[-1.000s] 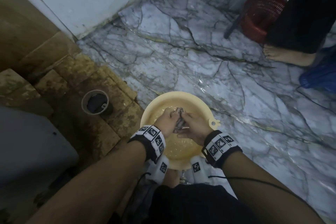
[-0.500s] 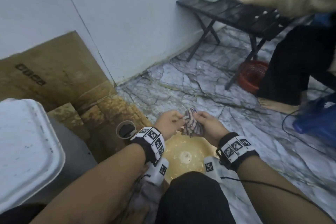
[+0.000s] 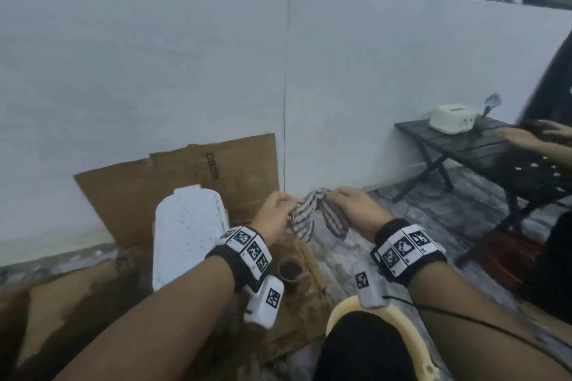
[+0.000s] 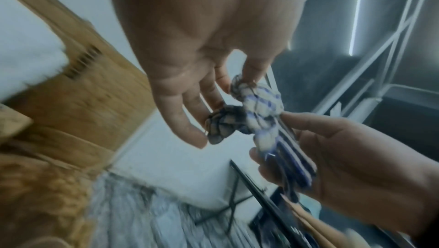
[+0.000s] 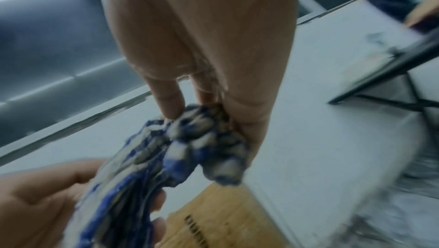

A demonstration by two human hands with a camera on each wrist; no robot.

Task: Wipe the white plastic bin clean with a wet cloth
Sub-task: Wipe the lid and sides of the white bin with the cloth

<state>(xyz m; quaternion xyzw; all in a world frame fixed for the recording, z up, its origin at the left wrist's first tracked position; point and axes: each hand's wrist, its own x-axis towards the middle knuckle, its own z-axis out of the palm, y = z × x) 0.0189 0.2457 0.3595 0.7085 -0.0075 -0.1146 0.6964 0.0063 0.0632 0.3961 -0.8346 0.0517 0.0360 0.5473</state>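
Observation:
Both hands hold a wet blue-and-white striped cloth [image 3: 305, 214] up in front of me, above the floor. My left hand [image 3: 286, 206] pinches its left end, and my right hand [image 3: 334, 196] grips its right end, so the cloth sags between them. The left wrist view has the left fingers [image 4: 215, 100] on the bunched cloth [image 4: 257, 101]. The right wrist view has the right fingers [image 5: 171, 101] curled into the cloth [image 5: 194, 143]. The white plastic bin [image 3: 185, 235], speckled with dirt, stands just left of my left wrist.
A yellow basin [image 3: 339, 312] lies on the floor beneath my forearms, behind my dark knee. Cardboard [image 3: 185, 173] leans against the white wall, and a small round cup [image 3: 291, 269] sits on soiled cardboard. At the right another person's hands [image 3: 526, 137] reach over a black table [image 3: 458, 145] carrying a white appliance [image 3: 452, 119].
Both hands have lifted the cloth out of the yellow basin and drawn its ends apart. The head view has tilted up from the floor to the wall.

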